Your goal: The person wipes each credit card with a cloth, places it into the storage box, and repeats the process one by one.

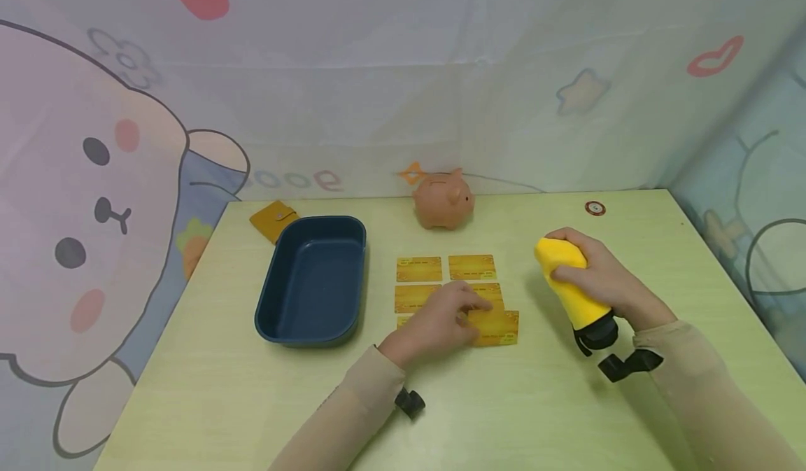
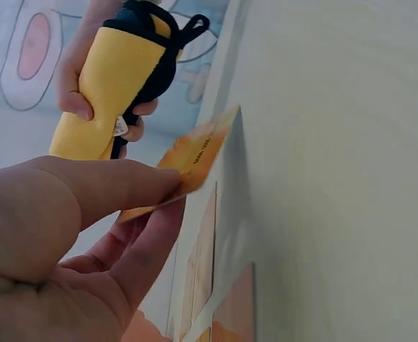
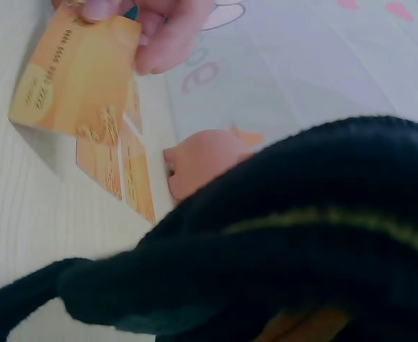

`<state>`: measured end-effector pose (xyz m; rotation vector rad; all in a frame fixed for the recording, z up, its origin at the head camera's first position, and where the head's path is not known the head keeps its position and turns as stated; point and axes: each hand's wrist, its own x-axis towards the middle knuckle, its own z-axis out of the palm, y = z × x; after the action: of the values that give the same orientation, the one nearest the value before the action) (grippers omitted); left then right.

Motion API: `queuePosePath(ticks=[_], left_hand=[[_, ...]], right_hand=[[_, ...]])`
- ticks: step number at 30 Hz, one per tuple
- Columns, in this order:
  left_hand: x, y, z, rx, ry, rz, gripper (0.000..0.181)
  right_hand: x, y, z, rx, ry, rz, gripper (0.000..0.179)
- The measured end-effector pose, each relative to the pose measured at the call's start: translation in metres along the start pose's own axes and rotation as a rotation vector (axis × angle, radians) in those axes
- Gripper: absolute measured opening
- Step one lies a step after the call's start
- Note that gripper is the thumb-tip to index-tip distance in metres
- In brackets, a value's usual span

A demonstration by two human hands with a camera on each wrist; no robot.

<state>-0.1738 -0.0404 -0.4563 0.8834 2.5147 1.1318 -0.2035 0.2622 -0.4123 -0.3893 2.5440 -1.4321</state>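
My left hand (image 1: 441,320) pinches a gold bank card (image 1: 497,327) between thumb and fingers. In the left wrist view that card (image 2: 200,153) is tilted and lifted at its outer edge above the table. Several like it lie in rows beneath and beyond the hand, such as the gold card (image 1: 472,267) at the back right; the hand partly covers the front ones. To the right, my right hand (image 1: 595,275) grips a soft yellow fabric pouch (image 1: 569,285) with black trim and a black cord loop. Its black end points toward me, and a small white tag (image 2: 120,127) shows on its side.
A dark blue tray (image 1: 311,336) stands left of the cards. Behind it lies a mustard snap wallet (image 1: 274,220). A pink piggy bank (image 1: 443,201) stands at the table's back edge, and a red-and-white poker chip (image 1: 595,208) lies at the back right. A printed cloth hangs behind.
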Motion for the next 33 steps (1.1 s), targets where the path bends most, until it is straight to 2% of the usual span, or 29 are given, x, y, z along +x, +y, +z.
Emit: queuePosePath(ticks=[3, 6, 9, 12, 18, 25, 30, 33], left_hand=[[0.001, -0.002, -0.001, -0.144, 0.045, -0.037, 0.034], [0.002, -0.003, -0.002, -0.282, 0.126, -0.095, 0.027], [0.002, -0.003, -0.004, -0.401, 0.206, -0.146, 0.023], [0.002, -0.002, -0.007, -0.501, 0.252, -0.192, 0.022], [0.001, -0.002, -0.008, -0.671, 0.266, -0.235, 0.022], [0.000, -0.007, -0.007, -0.679, 0.275, -0.228, 0.020], [0.001, -0.008, -0.005, -0.801, 0.253, -0.236, 0.021], [0.001, -0.007, -0.004, -0.859, 0.260, -0.240, 0.024]], right_hand=[[0.000, -0.002, 0.001, 0.005, -0.004, -0.001, 0.051], [0.000, -0.005, 0.002, 0.016, -0.008, -0.002, 0.052], [0.000, -0.009, 0.004, 0.027, -0.010, -0.009, 0.051], [0.001, -0.012, 0.006, 0.037, -0.013, -0.019, 0.051], [0.003, -0.014, 0.010, 0.049, -0.021, -0.032, 0.052], [0.006, -0.021, 0.015, 0.043, -0.021, -0.064, 0.048], [0.008, -0.030, 0.022, 0.038, -0.029, -0.094, 0.047], [0.009, -0.035, 0.028, 0.022, -0.044, -0.116, 0.044]])
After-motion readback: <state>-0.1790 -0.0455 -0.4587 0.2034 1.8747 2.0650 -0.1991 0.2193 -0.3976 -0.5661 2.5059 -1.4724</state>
